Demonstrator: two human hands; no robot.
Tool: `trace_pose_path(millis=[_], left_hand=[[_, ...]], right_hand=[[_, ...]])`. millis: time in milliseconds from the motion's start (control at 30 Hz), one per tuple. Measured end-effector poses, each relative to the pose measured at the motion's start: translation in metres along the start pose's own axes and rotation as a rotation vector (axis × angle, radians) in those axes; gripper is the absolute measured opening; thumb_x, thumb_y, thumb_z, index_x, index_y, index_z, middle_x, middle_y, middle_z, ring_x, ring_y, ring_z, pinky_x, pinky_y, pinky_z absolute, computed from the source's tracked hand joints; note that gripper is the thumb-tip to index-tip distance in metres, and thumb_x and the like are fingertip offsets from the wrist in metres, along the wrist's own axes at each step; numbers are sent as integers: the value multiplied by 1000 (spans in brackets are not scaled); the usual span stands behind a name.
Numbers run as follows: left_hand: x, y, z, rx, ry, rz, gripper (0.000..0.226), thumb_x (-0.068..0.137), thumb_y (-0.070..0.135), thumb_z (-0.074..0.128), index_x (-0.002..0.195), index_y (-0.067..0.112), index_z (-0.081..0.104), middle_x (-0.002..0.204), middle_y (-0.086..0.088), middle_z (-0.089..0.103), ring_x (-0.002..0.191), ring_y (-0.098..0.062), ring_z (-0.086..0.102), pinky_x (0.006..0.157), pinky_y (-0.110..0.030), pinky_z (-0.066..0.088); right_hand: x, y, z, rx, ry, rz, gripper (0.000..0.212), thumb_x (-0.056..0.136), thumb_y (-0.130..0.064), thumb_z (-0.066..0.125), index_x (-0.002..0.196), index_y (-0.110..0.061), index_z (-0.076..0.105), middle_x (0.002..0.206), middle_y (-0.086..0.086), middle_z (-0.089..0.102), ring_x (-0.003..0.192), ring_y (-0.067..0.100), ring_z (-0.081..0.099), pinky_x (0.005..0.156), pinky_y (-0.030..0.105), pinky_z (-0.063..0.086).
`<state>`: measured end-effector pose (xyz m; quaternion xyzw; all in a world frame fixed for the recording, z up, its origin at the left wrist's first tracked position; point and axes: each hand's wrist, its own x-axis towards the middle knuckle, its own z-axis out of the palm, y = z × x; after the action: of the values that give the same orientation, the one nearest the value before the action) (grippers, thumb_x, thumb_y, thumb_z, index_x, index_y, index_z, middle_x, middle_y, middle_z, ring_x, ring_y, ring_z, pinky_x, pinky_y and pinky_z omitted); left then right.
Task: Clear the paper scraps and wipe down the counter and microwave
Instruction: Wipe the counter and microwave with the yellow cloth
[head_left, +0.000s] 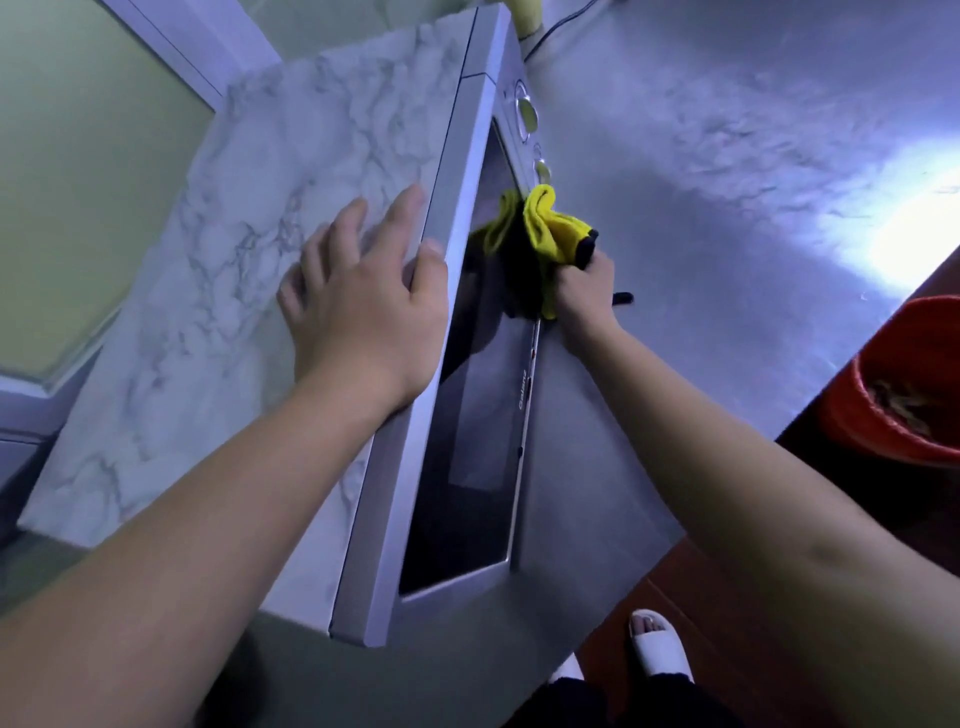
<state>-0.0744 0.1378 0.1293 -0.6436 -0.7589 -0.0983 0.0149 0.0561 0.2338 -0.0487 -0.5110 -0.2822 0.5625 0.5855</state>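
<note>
The microwave (249, 249) stands on the steel worktop (727, 171), its marbled top running away to the upper right and its dark door (467, 467) facing the person. The left hand (358, 306) lies flat on that top right at the front edge, fingers (405, 208) straight and spread and holding nothing, thumb resting on the front rim. The right hand (584, 291) has its fingers curled tightly round a bunched yellow and black cloth (550, 228) and presses it against the door at its right edge, just below the knobs (527, 111) of the control panel. The cloth touches the glass, and a loose black corner of it sticks out past the hand. To the right of the microwave the worktop stretches bare and wide, with a bright glare near its right edge. That edge runs diagonally down to the lower middle, where the near corner of the microwave sits close to it. Beyond the edge, lower down, stands a red bucket (883, 395) with brownish matter inside that I cannot make out. A foot in a white slipper (657, 647) stands on the reddish floor (727, 597) below.
</note>
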Motion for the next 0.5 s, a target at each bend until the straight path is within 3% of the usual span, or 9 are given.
trace_pose_path(millis=[167,300,500], left_hand=[[2,0,2,4,-6,0,50,96,50,29,145,53,29,160,2,26,147,-24,19,117,-48,9],[0,1,1,13,-15,-2,49,96,50,29,145,53,29,160,1,25,147,-24,18,117,-48,9],[-1,0,-1,23,-26,-8,48,97,49,29,145,53,29,160,1,25,147,-24,18,117,-48,9]], right_hand=[[-31,21,-9,1,-14,30,36,76,-1,50,94,-22,74,67,-21,65,59,-3,53,56,17,46],[-72,28,-18,-2,-5,129,40,68,-6,47,82,-28,77,59,-11,55,53,9,42,47,21,35],[-137,34,-31,91,-65,296,40,61,-3,52,78,-29,77,56,-2,52,50,16,41,46,25,34]])
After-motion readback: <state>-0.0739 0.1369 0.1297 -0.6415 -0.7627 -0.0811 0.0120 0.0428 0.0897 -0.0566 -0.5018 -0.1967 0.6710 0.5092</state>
